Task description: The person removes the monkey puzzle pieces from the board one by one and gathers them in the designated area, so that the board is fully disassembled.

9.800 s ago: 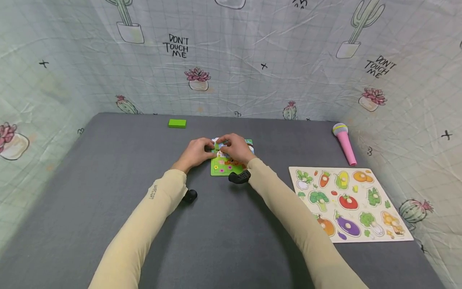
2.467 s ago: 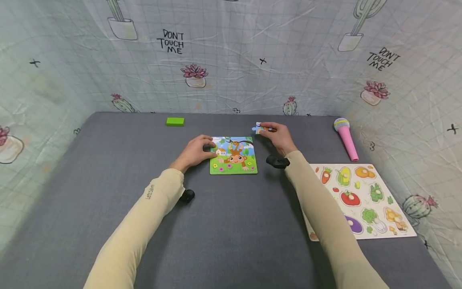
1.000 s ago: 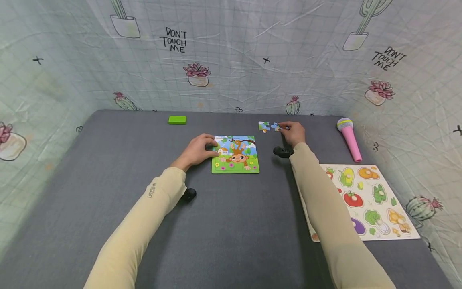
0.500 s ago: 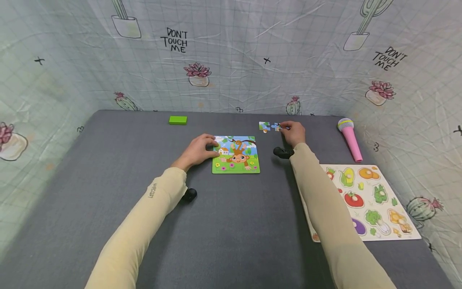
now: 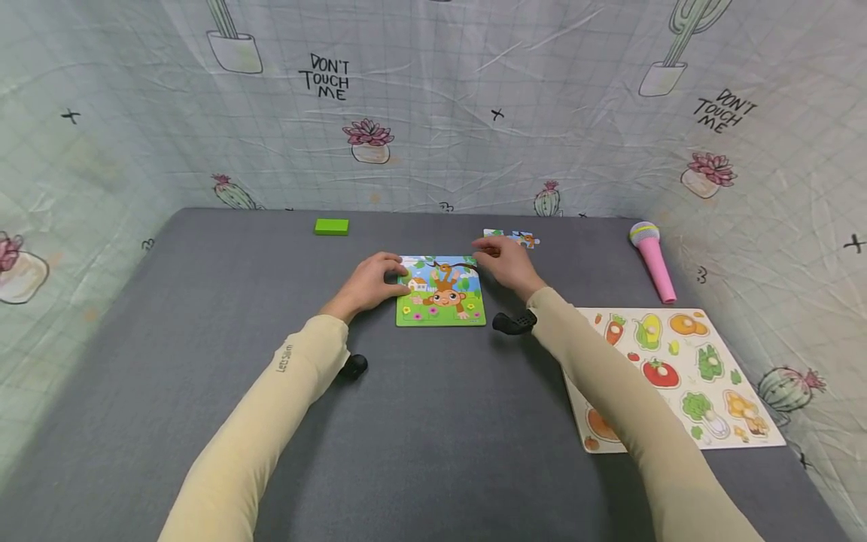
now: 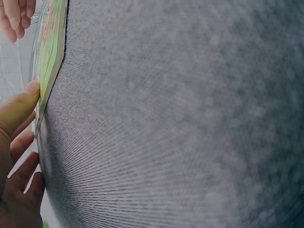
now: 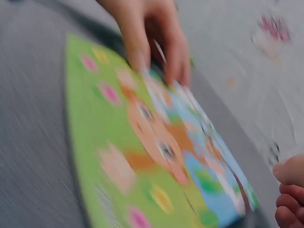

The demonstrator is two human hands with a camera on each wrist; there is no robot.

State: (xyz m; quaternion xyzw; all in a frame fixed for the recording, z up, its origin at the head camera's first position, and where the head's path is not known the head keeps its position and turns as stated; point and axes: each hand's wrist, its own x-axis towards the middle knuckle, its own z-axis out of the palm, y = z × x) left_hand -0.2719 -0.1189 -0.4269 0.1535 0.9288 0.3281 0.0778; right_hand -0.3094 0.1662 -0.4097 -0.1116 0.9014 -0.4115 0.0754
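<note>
We see the monkey puzzle (image 5: 447, 293) lying flat near the middle of the head view, its surface glossy and crossed by thin seams. The picture shows 1 brown monkey hanging upside down by its tail from a branch, with a small house to its left and yellow and pink flowers across the green lower part. In the right wrist view we get it blurred and slanted.

At its left edge we find the left hand (image 5: 369, 284), thumb and fingers spread apart, their tips touching the board. The right hand (image 5: 509, 265) hovers by the upper right corner, its fingers loosely bent and part open; we see nothing in them.

Just behind that hand lie 2 loose pieces (image 5: 526, 239), partly hidden. Farther out on the grey counter (image 5: 420, 444), we have a green block (image 5: 332, 227) at upper left, a pink toy microphone (image 5: 653, 263) at upper right, and a vegetable board (image 5: 687, 384) at lower right, partly covered by the right sleeve (image 5: 630, 399).
</note>
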